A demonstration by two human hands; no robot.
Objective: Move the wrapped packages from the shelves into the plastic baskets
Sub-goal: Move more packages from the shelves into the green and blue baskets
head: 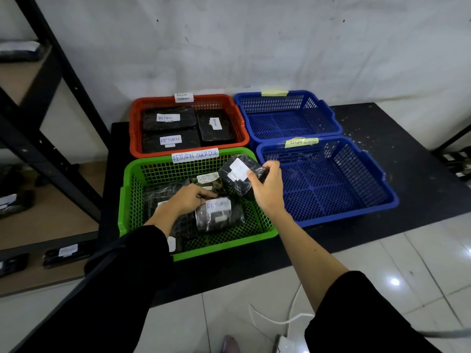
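Four baskets: red plastic mesh basket (189, 124) and green plastic mesh basket (196, 202) hold packages; two blue plastic mesh baskets (288, 114) (328, 179) show none.
Right hand (267, 186): pinches a dark plastic-wrapped package with white labels (238, 175), held tilted above the green basket's far right corner.
Left hand (190, 198): fingers curled on a dark wrapped package labelled RETURN (219, 212) lying in the green basket.
Doing it well: probably lower the held package into the bare mesh at the right, label up, instead of dropping it.
In the way: packages already crowd the green basket's left and middle.
Around: black metal shelving (51, 118) at left holds more wrapped packages (66, 253); white cable (288, 314) lies on the tiled floor.
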